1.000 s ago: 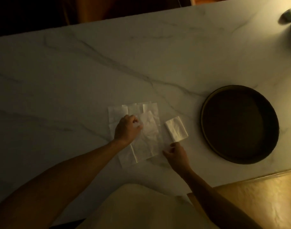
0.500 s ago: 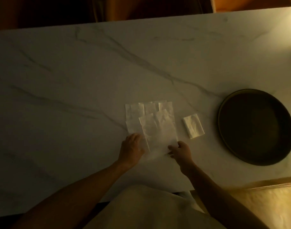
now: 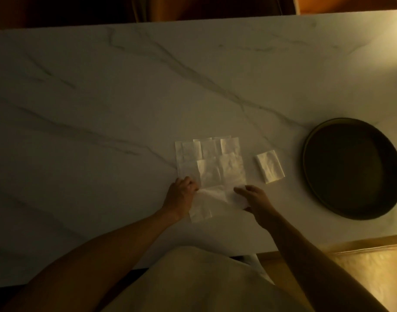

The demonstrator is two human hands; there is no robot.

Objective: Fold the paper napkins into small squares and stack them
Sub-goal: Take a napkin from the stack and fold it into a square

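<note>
A loose pile of white unfolded paper napkins [image 3: 208,158] lies spread on the marble table [image 3: 103,109] in front of me. One thin napkin [image 3: 212,199] is pulled off the pile toward me. My left hand [image 3: 181,194] pinches its left edge and my right hand [image 3: 252,197] pinches its right edge. To the right of the pile lies one napkin folded into a small square [image 3: 270,166], apart from both hands.
A dark round tray [image 3: 310,158] with a raised rim sits at the right of the table. The table's near edge runs just below my forearms, with a golden surface [image 3: 373,266] beyond its right corner.
Both hands have come to the near edge of the pile and drawn the top napkin toward me; earlier the left hand rested on the pile and the right hand was by the folded square.
</note>
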